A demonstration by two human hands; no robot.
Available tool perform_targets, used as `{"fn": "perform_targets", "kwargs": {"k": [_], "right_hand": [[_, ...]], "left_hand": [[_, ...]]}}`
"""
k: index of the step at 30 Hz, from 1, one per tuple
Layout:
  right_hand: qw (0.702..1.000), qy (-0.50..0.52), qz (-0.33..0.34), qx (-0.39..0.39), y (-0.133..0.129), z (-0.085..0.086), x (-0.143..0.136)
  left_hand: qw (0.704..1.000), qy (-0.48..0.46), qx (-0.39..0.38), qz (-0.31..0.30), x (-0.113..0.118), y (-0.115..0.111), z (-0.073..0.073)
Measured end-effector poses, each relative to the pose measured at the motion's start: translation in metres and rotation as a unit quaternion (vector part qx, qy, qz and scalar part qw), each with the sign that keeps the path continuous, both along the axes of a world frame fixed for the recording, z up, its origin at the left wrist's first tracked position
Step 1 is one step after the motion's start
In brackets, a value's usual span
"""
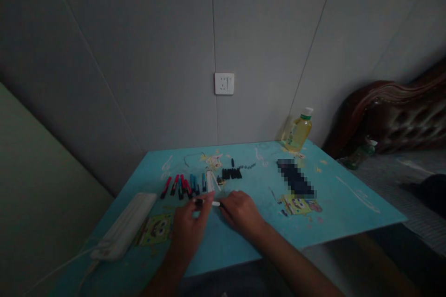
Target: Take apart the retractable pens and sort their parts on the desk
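My left hand (191,222) is closed on one end of a marker pen (216,203), whose white barrel shows between the hands and whose left end is black. The fingers of my right hand (241,211) are closed at the pen's right end, where a dark piece shows. Just beyond my hands lie several white pen barrels (210,182) side by side. To their right is a row of black caps (232,174), with one dark piece (232,162) behind it. Several pink pens (166,187) and blue pens (204,182) with dark ends lie to the left.
A white power strip (127,225) with cables lies at the table's left. On the right are a blurred-out dark phone-like object (296,178) and a bottle of yellow liquid (299,131) by the wall. A bed with a brown headboard (383,116) stands beyond the blue table (244,253).
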State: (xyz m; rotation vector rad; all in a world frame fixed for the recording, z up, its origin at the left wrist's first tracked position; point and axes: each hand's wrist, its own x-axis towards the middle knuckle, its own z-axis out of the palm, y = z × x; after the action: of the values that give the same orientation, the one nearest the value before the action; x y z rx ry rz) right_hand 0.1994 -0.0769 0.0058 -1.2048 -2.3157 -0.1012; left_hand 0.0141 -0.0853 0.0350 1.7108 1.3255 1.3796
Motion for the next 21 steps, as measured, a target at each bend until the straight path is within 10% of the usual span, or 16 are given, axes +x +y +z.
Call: {"fn": "perform_targets", "kwargs": {"k": [8, 15, 21], "right_hand": [[0.998, -0.040, 0.048, -0.003, 0.004, 0.004, 0.020], [0.993, -0.071, 0.094, 0.031, 0.042, 0.024, 0.039], [0.993, -0.040, 0.107, 0.024, 0.059, 0.015, 0.038]], "left_hand": [[0.947, 0.211, -0.071, -0.230, -0.037, 0.007, -0.005], [0.950, -0.019, -0.218, -0.225, -0.018, 0.057, 0.020], [0.951, -0.165, -0.222, -0.142, 0.002, 0.073, -0.013]]}}
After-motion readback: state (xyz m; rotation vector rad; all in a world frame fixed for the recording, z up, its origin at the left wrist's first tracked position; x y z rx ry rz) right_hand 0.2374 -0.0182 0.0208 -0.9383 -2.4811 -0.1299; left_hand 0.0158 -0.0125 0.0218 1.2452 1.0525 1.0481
